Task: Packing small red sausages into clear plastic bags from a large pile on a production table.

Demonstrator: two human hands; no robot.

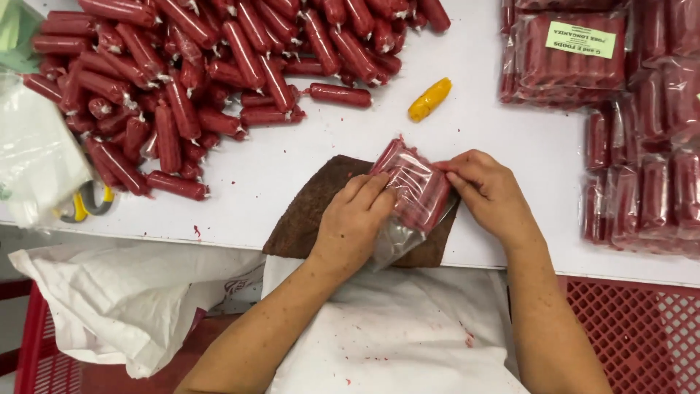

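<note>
A clear plastic bag of red sausages lies tilted on a brown cloth pad at the near edge of the white table. My left hand presses on the bag's left side, fingers laid over the plastic. My right hand grips the bag's right end with thumb and fingers closed on it. The bag's open tail hangs down past the pad toward me.
A large heap of loose red sausages fills the far left. Filled sausage packs are stacked at the right. One yellow sausage-shaped piece lies alone. Scissors and plastic bags are at left; red crates stand below.
</note>
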